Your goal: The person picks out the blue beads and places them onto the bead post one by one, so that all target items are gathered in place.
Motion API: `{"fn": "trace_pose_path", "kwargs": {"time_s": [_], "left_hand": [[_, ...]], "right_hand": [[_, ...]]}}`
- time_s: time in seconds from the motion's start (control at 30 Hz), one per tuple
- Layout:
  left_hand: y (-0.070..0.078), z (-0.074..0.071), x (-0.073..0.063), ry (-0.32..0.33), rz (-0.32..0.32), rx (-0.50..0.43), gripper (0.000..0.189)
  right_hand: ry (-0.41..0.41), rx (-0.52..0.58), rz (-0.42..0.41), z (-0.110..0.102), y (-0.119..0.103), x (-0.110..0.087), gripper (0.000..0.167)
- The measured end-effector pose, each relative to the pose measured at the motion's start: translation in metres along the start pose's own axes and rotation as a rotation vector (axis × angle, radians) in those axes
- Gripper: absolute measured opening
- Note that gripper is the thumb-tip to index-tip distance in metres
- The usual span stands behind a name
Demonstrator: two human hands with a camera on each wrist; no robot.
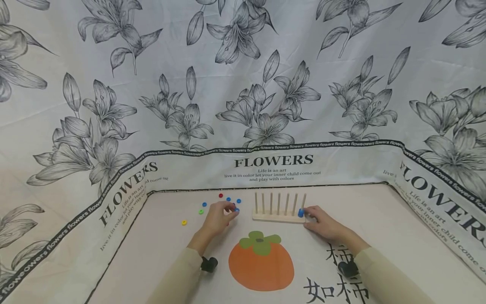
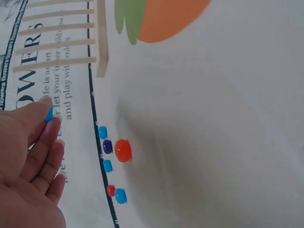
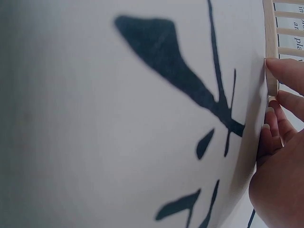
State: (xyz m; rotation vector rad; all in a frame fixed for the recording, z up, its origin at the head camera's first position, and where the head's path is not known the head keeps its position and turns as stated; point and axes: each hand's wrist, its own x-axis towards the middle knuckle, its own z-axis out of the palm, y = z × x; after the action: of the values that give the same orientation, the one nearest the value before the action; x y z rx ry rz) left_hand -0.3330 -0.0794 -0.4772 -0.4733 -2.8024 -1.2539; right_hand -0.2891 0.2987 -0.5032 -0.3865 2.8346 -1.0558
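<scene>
Between the thumb and index finger of my left hand [image 1: 217, 219] is a small blue bead [image 2: 49, 113], pinched just above the table to the left of the wooden peg rack [image 1: 277, 218]. The rack has a flat base and a row of thin upright pegs. Blue beads [image 1: 301, 213] sit low on its rightmost peg. My right hand [image 1: 327, 224] grips the right end of the rack, thumb and finger on the base's end [image 3: 271, 80]. Near the left hand lie loose beads, among them an orange-red one [image 2: 123, 150] and a purple one [image 2: 108, 146].
Farther left are a green bead [image 1: 201, 212], a yellow bead [image 1: 184, 222] and a red bead [image 1: 221, 195]. The tablecloth carries a printed persimmon [image 1: 262, 268] and black characters. A flower-printed curtain [image 1: 273, 169] borders the table at back and sides.
</scene>
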Motion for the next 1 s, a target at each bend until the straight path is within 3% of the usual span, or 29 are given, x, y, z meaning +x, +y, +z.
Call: {"fn": "trace_pose_path", "kwargs": {"time_s": [0.23,0.53,1.0], "left_hand": [[0.010,0.002,0.000,0.059,0.122,0.007,0.012],[0.026,0.014,-0.001,0.046,0.184,-0.033,0.012],[0.053,0.039,0.000,0.020,0.234,-0.033,0.012]], "right_hand": [[-0.002,-0.010,-0.005,-0.002,0.000,0.001,0.062],[0.003,0.006,0.013,0.001,0.012,0.007,0.062],[-0.007,0.030,0.018,-0.001,0.001,0.001,0.060]]}}
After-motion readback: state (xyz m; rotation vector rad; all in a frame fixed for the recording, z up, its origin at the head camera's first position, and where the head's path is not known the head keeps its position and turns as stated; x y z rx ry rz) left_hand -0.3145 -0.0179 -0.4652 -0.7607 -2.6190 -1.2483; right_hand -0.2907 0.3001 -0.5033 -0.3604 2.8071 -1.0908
